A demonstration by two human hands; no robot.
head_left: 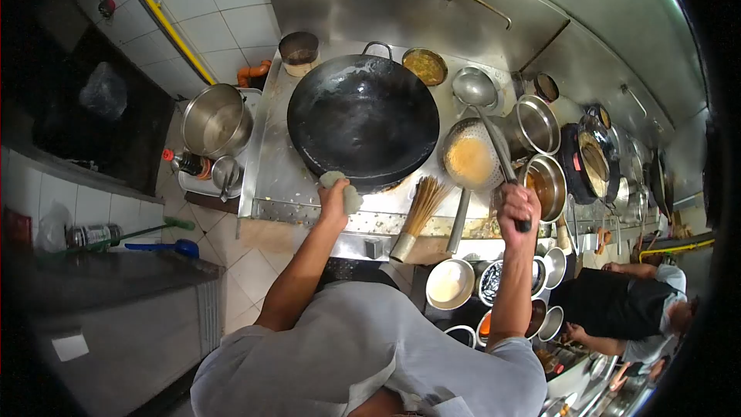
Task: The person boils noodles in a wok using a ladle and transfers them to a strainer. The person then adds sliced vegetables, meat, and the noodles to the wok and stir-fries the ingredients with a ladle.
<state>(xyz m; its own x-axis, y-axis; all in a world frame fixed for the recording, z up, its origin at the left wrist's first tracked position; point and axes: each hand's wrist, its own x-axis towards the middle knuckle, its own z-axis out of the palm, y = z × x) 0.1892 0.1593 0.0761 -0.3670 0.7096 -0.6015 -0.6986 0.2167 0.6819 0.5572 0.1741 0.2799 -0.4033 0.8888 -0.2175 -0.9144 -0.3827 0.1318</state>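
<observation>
At the near left rim of a large black wok (363, 120), my left hand (333, 202) is closed on a folded greyish cloth (352, 199). Whether the cloth wraps a wok handle is hidden. My right hand (519, 212) grips the dark handle end of a ladle (475, 86), whose metal bowl lies beyond the strainer, right of the wok. Under the ladle's shaft sits a perforated strainer (468, 161) with yellowish food in it, its handle pointing towards me. A bamboo wok brush (423, 215) lies between the wok and the strainer handle.
Metal pots (538, 125) and a pot of brown liquid (545, 189) stand on the right. A bowl of pale liquid (450, 283) is near my right forearm. Left are a steel pot (217, 127) and a bottle (187, 163). A person in an apron (617, 303) stands at right.
</observation>
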